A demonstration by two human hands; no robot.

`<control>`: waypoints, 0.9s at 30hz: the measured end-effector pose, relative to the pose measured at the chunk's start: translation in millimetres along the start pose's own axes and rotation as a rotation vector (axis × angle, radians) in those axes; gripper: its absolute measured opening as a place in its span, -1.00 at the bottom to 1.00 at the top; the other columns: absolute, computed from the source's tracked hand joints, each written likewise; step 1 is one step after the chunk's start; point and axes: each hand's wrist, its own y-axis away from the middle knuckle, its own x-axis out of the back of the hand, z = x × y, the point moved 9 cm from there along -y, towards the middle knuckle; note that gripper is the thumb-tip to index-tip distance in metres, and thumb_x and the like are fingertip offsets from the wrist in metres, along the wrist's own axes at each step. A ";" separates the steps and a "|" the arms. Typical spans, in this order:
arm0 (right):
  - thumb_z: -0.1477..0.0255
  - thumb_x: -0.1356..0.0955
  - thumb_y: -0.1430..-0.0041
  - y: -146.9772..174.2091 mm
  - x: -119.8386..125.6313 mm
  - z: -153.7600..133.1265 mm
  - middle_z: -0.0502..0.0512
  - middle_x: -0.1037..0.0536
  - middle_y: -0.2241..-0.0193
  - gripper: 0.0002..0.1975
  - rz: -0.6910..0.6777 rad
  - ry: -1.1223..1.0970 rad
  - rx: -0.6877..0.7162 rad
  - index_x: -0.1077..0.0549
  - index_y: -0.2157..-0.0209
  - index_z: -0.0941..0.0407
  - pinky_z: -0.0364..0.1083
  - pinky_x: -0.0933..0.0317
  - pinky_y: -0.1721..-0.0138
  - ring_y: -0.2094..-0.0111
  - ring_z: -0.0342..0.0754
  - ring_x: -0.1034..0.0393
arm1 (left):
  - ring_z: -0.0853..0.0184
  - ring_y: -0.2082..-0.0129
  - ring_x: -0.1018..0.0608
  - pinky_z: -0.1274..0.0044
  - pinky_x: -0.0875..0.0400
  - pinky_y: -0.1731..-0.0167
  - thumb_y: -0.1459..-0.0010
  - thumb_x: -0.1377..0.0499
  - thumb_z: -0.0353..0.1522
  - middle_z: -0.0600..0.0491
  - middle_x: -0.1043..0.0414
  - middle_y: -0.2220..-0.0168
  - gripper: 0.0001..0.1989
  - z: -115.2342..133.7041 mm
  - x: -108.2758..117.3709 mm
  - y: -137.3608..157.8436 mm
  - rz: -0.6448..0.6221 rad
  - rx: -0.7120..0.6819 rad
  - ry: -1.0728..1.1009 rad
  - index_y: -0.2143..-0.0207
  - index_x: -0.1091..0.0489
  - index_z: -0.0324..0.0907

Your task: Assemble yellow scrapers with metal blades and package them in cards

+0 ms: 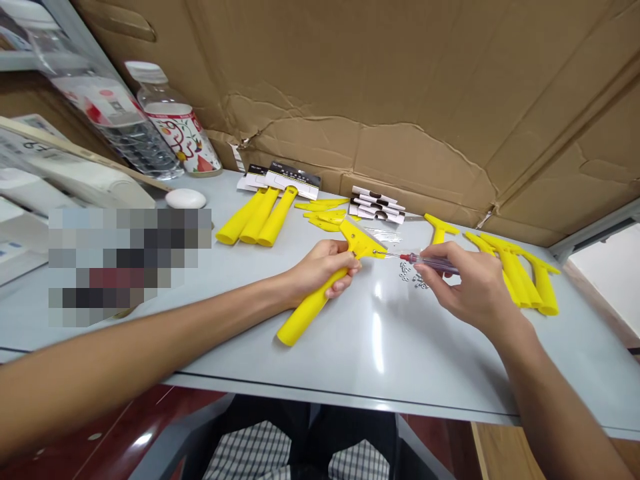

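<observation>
My left hand [327, 270] is wrapped round the yellow handle of a scraper [305, 317], holding its wide head up and turned to the right. Two screws show on that head. In my right hand [467, 283] is a screwdriver [433, 263] with a dark, see-through handle. Its shaft points left, and the tip meets the screw near the right end of the head. Below the shaft, small loose screws and nuts [417, 280] lie on the table. Behind the head are thin metal blades [385, 235] and several flat yellow pieces [323, 212].
Yellow scrapers with black-and-white cards [293, 179] lie at the back left. More folded cards [377, 205] sit behind the blades. Several yellow handles [517, 267] lie at right. Bottles [177, 127], a white oval object [185, 199] and boxes stand left. A cardboard wall [375, 80] closes the back.
</observation>
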 end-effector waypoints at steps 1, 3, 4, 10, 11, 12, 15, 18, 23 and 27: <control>0.36 -0.45 -0.40 0.3 1.3 0.8 -0.02 -0.66 0.49 -0.92 0.021 0.029 -0.001 -0.50 0.19 0.04 -0.11 -0.29 0.50 0.56 -0.07 -0.54 | 0.51 0.81 -0.20 0.65 -0.10 0.79 -0.06 -0.30 -0.35 0.18 -0.23 0.73 -0.80 -0.2 -0.2 0.1 -0.001 0.001 -0.001 0.47 -0.30 -0.14; 0.31 -0.46 -0.41 0.4 3.0 2.4 -0.06 -0.57 0.60 -0.86 0.046 0.074 -0.012 -0.51 0.24 0.05 -0.10 -0.22 0.53 0.61 -0.07 -0.50 | 0.52 0.81 -0.20 0.65 -0.10 0.79 -0.06 -0.31 -0.36 0.18 -0.24 0.73 -0.79 -0.5 -0.7 0.3 -0.001 0.002 -0.001 0.46 -0.29 -0.14; 0.29 -0.46 -0.40 0.2 2.7 3.6 -0.08 -0.55 0.62 -0.85 0.039 0.081 -0.027 -0.50 0.23 0.05 -0.10 -0.21 0.53 0.62 -0.07 -0.49 | 0.52 0.81 -0.20 0.65 -0.10 0.79 -0.06 -0.31 -0.35 0.18 -0.24 0.73 -0.79 -0.6 -0.9 0.3 -0.002 0.001 -0.001 0.46 -0.29 -0.14; 0.43 -0.42 -0.33 -0.4 -2.4 2.7 -0.01 -0.68 0.38 -0.88 -0.053 -0.033 -0.049 -0.43 0.13 0.04 -0.10 -0.35 0.44 0.51 -0.08 -0.55 | 0.52 0.82 -0.18 0.65 -0.07 0.81 -0.01 -0.32 -0.35 0.20 -0.22 0.74 -0.79 -1.3 0.2 -0.6 0.015 -0.009 0.015 0.48 -0.30 -0.14; 0.44 -0.42 -0.36 -0.2 -1.8 1.3 -0.01 -0.68 0.38 -0.91 -0.043 -0.035 -0.034 -0.43 0.14 0.04 -0.11 -0.35 0.44 0.51 -0.09 -0.55 | 0.52 0.82 -0.18 0.66 -0.07 0.81 -0.01 -0.32 -0.35 0.20 -0.22 0.74 -0.79 -1.2 0.2 -0.4 0.016 -0.007 0.015 0.48 -0.30 -0.14; 0.43 -0.42 -0.38 0.0 -0.6 0.4 -0.01 -0.68 0.40 -0.93 -0.024 -0.026 -0.021 -0.44 0.15 0.04 -0.11 -0.34 0.45 0.52 -0.09 -0.55 | 0.52 0.82 -0.18 0.66 -0.08 0.81 -0.02 -0.31 -0.35 0.19 -0.22 0.74 -0.79 -1.0 0.0 -0.1 0.016 -0.003 0.014 0.49 -0.30 -0.14; 0.37 -0.44 -0.41 0.4 2.8 0.4 -0.03 -0.64 0.50 -0.93 0.028 0.034 -0.015 -0.47 0.17 0.04 -0.12 -0.28 0.50 0.56 -0.08 -0.53 | 0.52 0.81 -0.19 0.66 -0.09 0.80 -0.03 -0.30 -0.37 0.19 -0.21 0.75 -0.80 0.4 -1.4 1.4 0.013 0.008 0.007 0.50 -0.30 -0.14; 0.37 -0.44 -0.37 -0.3 1.4 2.1 -0.07 -0.60 0.52 -0.88 -0.001 0.037 -0.046 -0.46 0.11 0.04 -0.11 -0.28 0.49 0.58 -0.08 -0.50 | 0.51 0.81 -0.19 0.66 -0.09 0.80 -0.03 -0.30 -0.38 0.19 -0.21 0.75 -0.81 1.9 -2.4 2.4 0.011 0.006 0.009 0.49 -0.31 -0.14; 0.48 -0.40 -0.33 -0.3 -1.7 -1.0 -0.03 -0.65 0.40 -0.86 -0.049 -0.052 -0.037 -0.41 0.10 0.03 -0.11 -0.34 0.46 0.53 -0.10 -0.51 | 0.53 0.82 -0.17 0.67 -0.10 0.80 -0.04 -0.30 -0.37 0.19 -0.21 0.74 -0.81 0.1 -0.9 1.1 0.012 0.001 0.007 0.49 -0.31 -0.15; 0.39 -0.44 -0.40 0.8 0.4 0.1 -0.02 -0.65 0.46 -0.92 -0.002 0.007 -0.026 -0.46 0.15 0.03 -0.11 -0.29 0.49 0.56 -0.09 -0.49 | 0.52 0.81 -0.16 0.67 -0.10 0.80 -0.05 -0.29 -0.36 0.19 -0.21 0.75 -0.82 -1.0 0.4 0.1 0.012 0.006 0.001 0.49 -0.32 -0.15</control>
